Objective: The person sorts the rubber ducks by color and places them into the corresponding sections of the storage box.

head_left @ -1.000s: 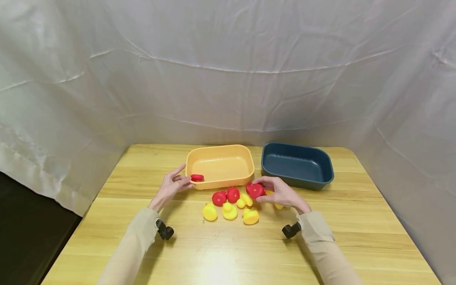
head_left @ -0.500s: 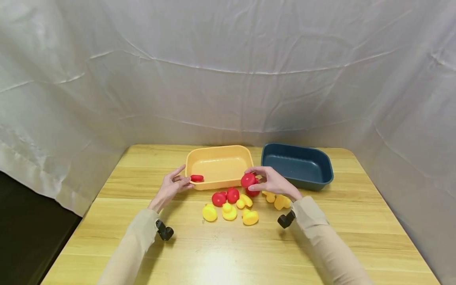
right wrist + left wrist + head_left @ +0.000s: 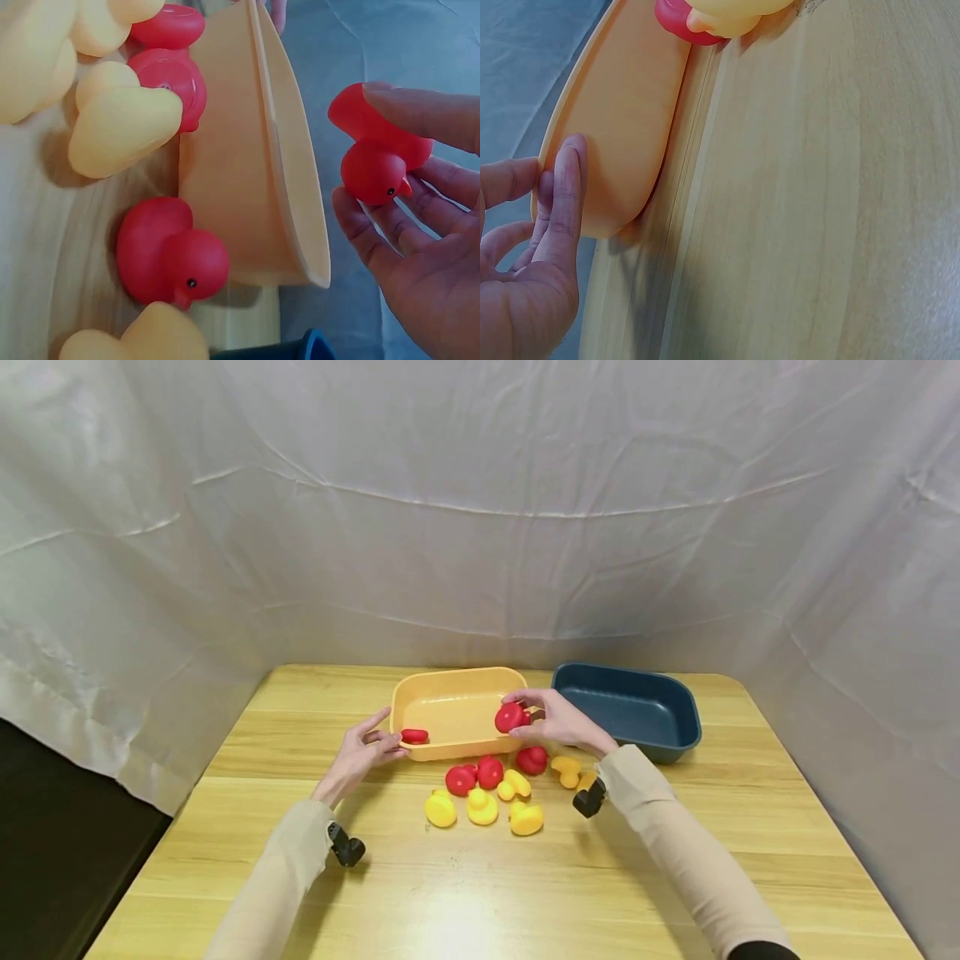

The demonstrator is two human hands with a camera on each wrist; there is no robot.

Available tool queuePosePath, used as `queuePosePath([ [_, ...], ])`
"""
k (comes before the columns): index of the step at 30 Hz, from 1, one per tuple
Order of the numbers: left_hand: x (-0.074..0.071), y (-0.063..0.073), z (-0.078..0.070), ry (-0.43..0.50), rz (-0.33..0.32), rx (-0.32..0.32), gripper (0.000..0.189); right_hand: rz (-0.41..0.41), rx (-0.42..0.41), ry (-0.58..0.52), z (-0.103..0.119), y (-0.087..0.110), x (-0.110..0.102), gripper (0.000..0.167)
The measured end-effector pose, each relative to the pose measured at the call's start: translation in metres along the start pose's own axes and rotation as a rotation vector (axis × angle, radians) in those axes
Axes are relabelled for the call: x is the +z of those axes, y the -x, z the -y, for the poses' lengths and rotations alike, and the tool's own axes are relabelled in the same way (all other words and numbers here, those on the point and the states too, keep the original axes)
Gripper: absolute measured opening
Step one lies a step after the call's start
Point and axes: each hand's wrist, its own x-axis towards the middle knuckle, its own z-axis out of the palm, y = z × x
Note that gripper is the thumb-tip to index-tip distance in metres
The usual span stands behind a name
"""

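My right hand (image 3: 561,720) holds a red rubber duck (image 3: 373,172) between thumb and fingers, above the right part of the orange bin (image 3: 465,749). In the right wrist view the duck's beak points toward my palm. My left hand (image 3: 358,757) grips the bin's near left corner, its thumb against the outer wall (image 3: 630,135) in the left wrist view. A red object (image 3: 414,736) lies inside the bin by that corner, its shape partly hidden. Three red ducks stay on the table in front of the bin, the rightmost red duck (image 3: 532,761) below my right hand.
Several yellow ducks (image 3: 482,810) lie on the wooden table (image 3: 405,893) in front of the red ones. More yellow ducks (image 3: 566,770) sit near my right wrist. A dark blue bin (image 3: 671,750) stands at the right. A grey curtain (image 3: 480,568) hangs behind.
My right hand has lifted the red duck from the pile and carried it left and away from me, over the orange bin. My left hand stays at the bin's corner.
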Motion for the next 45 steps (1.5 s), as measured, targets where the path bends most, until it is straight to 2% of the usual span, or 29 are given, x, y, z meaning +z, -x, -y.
queuePosePath([
  [11, -0.001, 0.000, -0.001, 0.008, -0.006, -0.012, 0.073, 0.051, 0.041, -0.042, 0.010, -0.029, 0.015, 0.054],
  [22, 0.000, 0.000, 0.001, 0.005, -0.006, -0.017, 0.073, 0.026, 0.065, -0.017, 0.007, -0.049, 0.034, 0.055],
  [27, 0.000, 0.001, 0.001, 0.001, 0.001, -0.008, 0.073, 0.014, 0.091, -0.011, 0.005, -0.053, 0.042, 0.054],
  [32, 0.001, 0.000, 0.001, 0.006, 0.003, -0.007, 0.073, 0.030, 0.093, -0.066, 0.002, -0.056, 0.047, 0.055],
  [45, 0.000, 0.000, 0.000, 0.004, 0.000, -0.005, 0.072, 0.016, 0.078, -0.125, 0.000, -0.048, 0.039, 0.054],
])
